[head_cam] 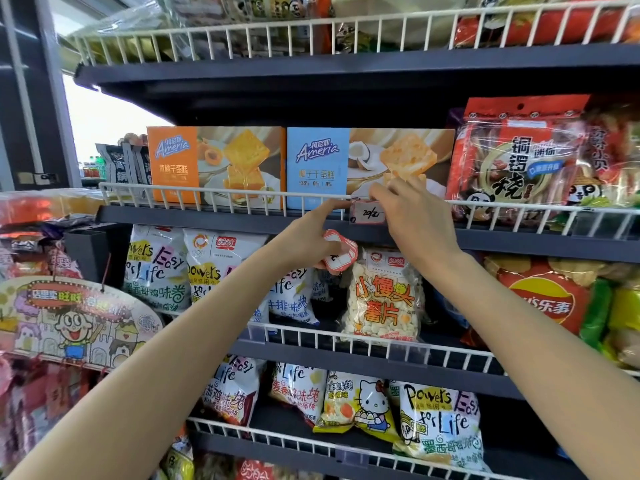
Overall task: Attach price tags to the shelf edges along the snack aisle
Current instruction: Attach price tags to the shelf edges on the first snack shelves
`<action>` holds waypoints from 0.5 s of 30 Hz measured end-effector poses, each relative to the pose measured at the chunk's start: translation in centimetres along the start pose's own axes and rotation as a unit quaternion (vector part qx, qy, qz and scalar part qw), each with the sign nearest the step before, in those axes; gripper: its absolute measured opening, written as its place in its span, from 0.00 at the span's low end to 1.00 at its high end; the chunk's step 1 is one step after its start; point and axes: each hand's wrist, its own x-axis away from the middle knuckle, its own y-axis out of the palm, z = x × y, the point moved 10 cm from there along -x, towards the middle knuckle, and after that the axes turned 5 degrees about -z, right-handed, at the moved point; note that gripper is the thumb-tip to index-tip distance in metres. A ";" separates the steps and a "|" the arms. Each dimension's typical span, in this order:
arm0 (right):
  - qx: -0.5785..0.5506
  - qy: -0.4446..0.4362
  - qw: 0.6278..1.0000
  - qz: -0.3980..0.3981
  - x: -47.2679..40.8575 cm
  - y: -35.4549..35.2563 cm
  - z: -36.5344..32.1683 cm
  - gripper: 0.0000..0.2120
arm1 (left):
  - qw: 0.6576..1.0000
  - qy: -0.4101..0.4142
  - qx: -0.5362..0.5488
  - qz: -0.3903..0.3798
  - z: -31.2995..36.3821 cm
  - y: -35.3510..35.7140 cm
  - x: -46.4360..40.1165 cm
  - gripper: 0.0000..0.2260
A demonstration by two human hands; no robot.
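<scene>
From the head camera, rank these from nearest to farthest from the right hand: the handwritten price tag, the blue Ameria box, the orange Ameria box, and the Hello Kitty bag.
From the right hand:
1. Handwritten price tag, on the rail under its fingers.
2. Blue Ameria box, just behind, up-left.
3. Orange Ameria box, farther left, same shelf.
4. Hello Kitty bag, two shelves down.

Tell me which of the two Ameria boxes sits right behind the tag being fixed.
The blue Ameria box, with the coconut picture. The price tag hangs on the rail at its front; the orange Ameria box stands further left.
</scene>
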 end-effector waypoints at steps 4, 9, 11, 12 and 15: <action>-0.015 0.020 1.000 -0.012 0.4 0.9 0.8 0.17 | 1.000 -0.004 0.021 -0.002 -0.3 0.1 -0.1 0.28; -0.072 0.054 0.996 0.001 0.5 1.0 1.5 0.07 | 0.999 -0.005 0.032 -0.001 -0.4 0.0 -0.4 0.27; -0.080 0.064 0.995 0.006 0.5 1.0 1.6 0.06 | 1.000 -0.006 0.028 0.002 -0.5 -0.1 -0.5 0.27; -0.085 0.068 0.994 0.007 0.4 1.0 1.6 0.06 | 1.000 -0.007 0.025 0.003 -0.5 -0.1 -0.5 0.27; -0.085 0.070 0.994 0.002 0.1 0.8 1.5 0.07 | 1.000 -0.002 0.025 0.011 -0.3 -0.2 -0.6 0.27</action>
